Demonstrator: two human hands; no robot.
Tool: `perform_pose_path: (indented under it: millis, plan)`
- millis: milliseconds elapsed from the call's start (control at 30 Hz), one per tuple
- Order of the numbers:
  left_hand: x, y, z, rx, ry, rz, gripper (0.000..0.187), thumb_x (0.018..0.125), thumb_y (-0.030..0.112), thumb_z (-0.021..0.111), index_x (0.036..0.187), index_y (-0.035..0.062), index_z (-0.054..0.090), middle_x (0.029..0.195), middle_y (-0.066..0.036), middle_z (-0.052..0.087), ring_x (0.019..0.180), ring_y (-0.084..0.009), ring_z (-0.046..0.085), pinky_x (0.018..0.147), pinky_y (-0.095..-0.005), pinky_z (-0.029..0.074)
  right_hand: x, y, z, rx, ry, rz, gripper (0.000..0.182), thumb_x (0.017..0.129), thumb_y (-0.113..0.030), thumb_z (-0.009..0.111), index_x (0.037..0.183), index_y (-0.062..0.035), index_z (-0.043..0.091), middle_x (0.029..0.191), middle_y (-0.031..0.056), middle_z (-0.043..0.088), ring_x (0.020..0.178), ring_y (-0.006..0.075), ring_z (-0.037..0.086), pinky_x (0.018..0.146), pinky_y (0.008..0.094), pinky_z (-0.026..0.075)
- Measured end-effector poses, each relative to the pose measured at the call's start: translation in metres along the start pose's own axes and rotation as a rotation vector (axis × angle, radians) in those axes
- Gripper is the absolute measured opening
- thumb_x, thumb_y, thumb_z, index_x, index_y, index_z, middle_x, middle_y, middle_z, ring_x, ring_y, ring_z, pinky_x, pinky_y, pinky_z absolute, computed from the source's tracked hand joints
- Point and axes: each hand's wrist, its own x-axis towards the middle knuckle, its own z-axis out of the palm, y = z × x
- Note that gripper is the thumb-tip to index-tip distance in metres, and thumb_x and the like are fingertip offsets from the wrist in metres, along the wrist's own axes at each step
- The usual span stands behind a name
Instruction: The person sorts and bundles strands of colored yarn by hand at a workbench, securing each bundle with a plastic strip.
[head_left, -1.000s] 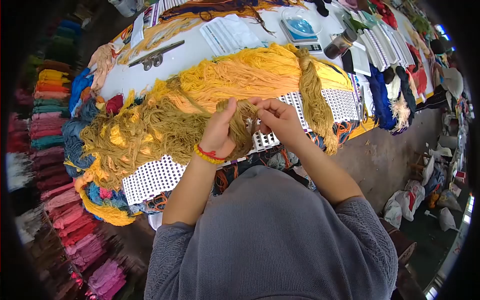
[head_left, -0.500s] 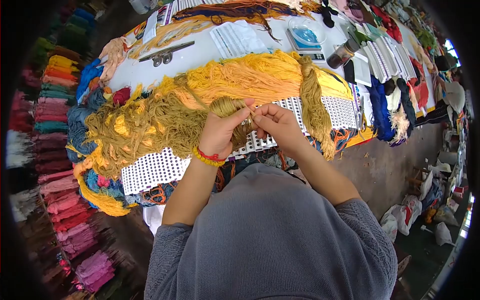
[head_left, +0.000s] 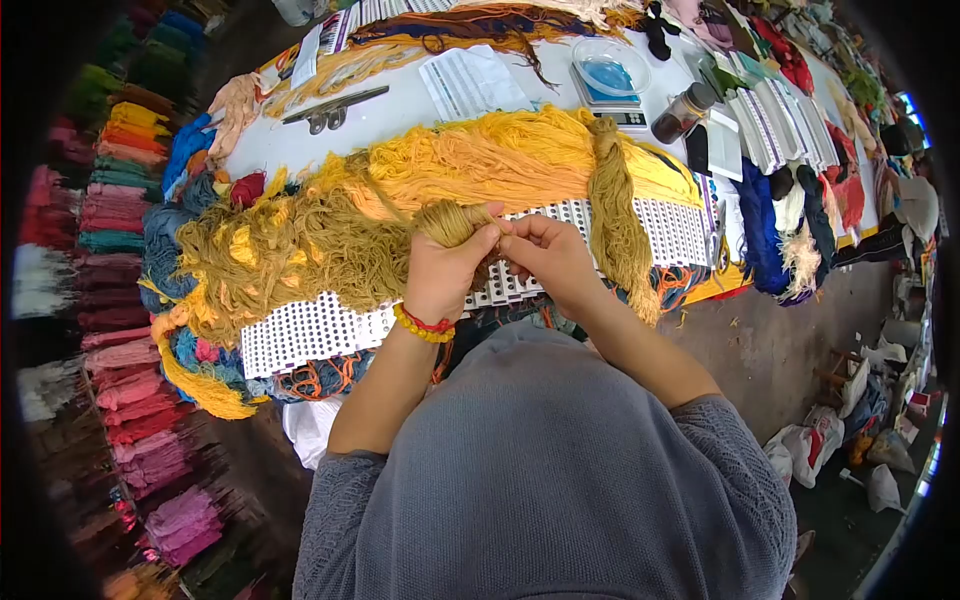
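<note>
Between the two hands, the olive hank is clamped in the left hand; the right hand meets it, fingertips together at the hank's near right end. Beyond the hands lie yellow yarn and, to their left, loose olive yarn. A tied olive bundle lies right of them, across punched cards. Farther off stand a scale and a jar.

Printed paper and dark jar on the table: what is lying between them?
Between the paper and the jar, the head view shows a scale with a clear dish on it, and a brown yarn end.
</note>
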Motion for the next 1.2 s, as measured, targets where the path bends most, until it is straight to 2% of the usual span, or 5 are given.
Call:
perform_pose_path:
  millis: [600, 700, 767, 867, 1200]
  plan:
    - [-0.002, -0.008, 0.009, -0.023, 0.068, 0.0, 0.021, 0.081, 0.002, 0.053, 0.1, -0.0066, 0.056, 0.079, -0.006, 0.061, 0.068, -0.0102, 0.056, 0.065, -0.0228, 0.046, 0.003, 0.004, -0.02, 0.032, 0.023, 0.028, 0.005, 0.079, -0.007, 0.054, 0.079, -0.0022, 0.054, 0.062, 0.0014, 0.053, 0.051, 0.0066, 0.047, 0.048, 0.0195, 0.038]
    - [-0.001, -0.001, 0.0, -0.166, 0.022, -0.147, 0.022, 0.084, 0.007, 0.05, 0.099, -0.0069, 0.055, 0.072, -0.006, 0.058, 0.065, -0.0132, 0.056, 0.066, -0.0275, 0.046, 0.006, 0.009, -0.025, 0.254, -0.037, 0.099, 0.011, 0.082, -0.015, 0.05, 0.081, -0.0043, 0.054, 0.054, -0.0014, 0.047, 0.045, 0.0062, 0.041, 0.043, 0.0201, 0.034]
    - [-0.003, 0.005, 0.0, -0.214, -0.057, -0.267, 0.029, 0.089, 0.018, 0.043, 0.1, -0.0066, 0.053, 0.066, -0.004, 0.055, 0.06, -0.0141, 0.054, 0.066, -0.031, 0.046, 0.009, 0.007, -0.035, 0.889, -0.686, 0.239, 0.021, 0.087, -0.023, 0.041, 0.088, -0.0066, 0.054, 0.05, -0.0034, 0.038, 0.041, 0.0057, 0.033, 0.04, 0.0204, 0.027]
    - [0.0, -0.001, -0.011, -0.388, -0.15, -0.26, 0.035, 0.09, 0.024, 0.043, 0.1, -0.0067, 0.055, 0.074, -0.008, 0.058, 0.063, -0.0147, 0.057, 0.062, -0.0275, 0.047, 0.001, -0.013, -0.032, 1.036, -0.523, 0.17, 0.031, 0.09, -0.03, 0.033, 0.103, -0.0093, 0.052, 0.047, -0.0049, 0.031, 0.038, 0.0053, 0.025, 0.038, 0.0208, 0.023]
    - [-0.004, 0.001, 0.002, -0.008, -0.039, -0.169, 0.049, 0.092, 0.038, 0.031, 0.116, -0.0023, 0.047, 0.11, -0.007, 0.054, 0.091, -0.0131, 0.054, 0.07, -0.0273, 0.049, 0.012, -0.009, -0.001, -0.003, -0.08, 0.038, 0.011, 0.081, -0.013, 0.057, 0.085, -0.003, 0.057, 0.058, -0.0058, 0.05, 0.043, -0.0009, 0.033, 0.039, 0.0151, 0.023]
